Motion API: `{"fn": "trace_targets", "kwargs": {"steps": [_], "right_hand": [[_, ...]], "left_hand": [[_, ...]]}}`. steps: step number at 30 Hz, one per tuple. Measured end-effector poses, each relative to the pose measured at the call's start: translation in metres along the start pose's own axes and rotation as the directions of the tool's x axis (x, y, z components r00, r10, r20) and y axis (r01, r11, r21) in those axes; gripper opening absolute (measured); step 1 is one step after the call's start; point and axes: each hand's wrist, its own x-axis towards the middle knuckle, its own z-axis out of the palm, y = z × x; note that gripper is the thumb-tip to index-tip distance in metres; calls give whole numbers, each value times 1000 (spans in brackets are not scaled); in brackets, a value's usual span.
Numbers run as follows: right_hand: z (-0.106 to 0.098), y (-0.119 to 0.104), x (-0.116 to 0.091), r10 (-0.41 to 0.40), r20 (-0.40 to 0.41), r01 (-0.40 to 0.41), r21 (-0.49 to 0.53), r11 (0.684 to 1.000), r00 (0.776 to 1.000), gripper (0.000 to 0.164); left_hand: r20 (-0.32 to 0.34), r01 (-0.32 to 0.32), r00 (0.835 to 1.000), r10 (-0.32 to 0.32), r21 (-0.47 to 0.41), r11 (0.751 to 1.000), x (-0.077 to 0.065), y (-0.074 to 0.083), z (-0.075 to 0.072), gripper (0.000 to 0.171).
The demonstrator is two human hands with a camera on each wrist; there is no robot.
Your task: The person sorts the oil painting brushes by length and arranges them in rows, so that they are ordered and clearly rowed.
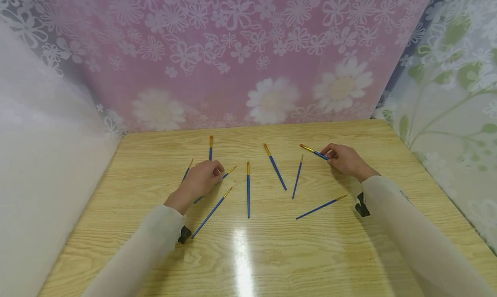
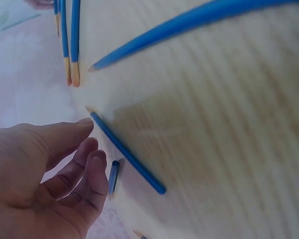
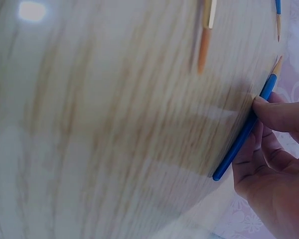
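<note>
Out at the right of the table, my right hand (image 1: pixel 345 159) pinches a blue-handled paintbrush (image 3: pixel 245 128) between thumb and fingers. Its bristle end points to the left in the head view. My left hand (image 1: pixel 199 179) hovers over the left group of brushes, fingers loosely bent with nothing between them. Beneath it lies a slanted thin paintbrush (image 1: pixel 230 172), partly hidden by the hand. A wider-tipped paintbrush (image 1: pixel 211 146) and another thin paintbrush (image 1: pixel 188 168) lie just beyond that hand. In the left wrist view, a blue brush (image 2: pixel 127 152) lies beside the fingertips.
More blue paintbrushes lie apart on the wooden table (image 1: pixel 272 254): an upright one (image 1: pixel 248 193), a tilted one (image 1: pixel 275 167), a thin one (image 1: pixel 297 176), a low right one (image 1: pixel 321 207) and a front left one (image 1: pixel 211 213). Flowered cloth (image 1: pixel 217 81) hangs behind the table.
</note>
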Motion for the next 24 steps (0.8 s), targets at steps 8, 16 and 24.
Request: {"fn": "trace_targets", "kwargs": {"steps": [8,16,24], "right_hand": [[1,0,0,-2,-4,2,-5,1000,1000,30],[1,0,0,-4,-6,4,-10,1000,1000,29],[1,1,0,-8,-9,8,-2,1000,1000,29]], "left_hand": [[-4,-5,1000,5,38,999,-7,3,10,25],[-20,13,1000,-12,16,1000,-9,5,13,23],[-37,30,999,-28,40,999,-9,8,15,21]]}}
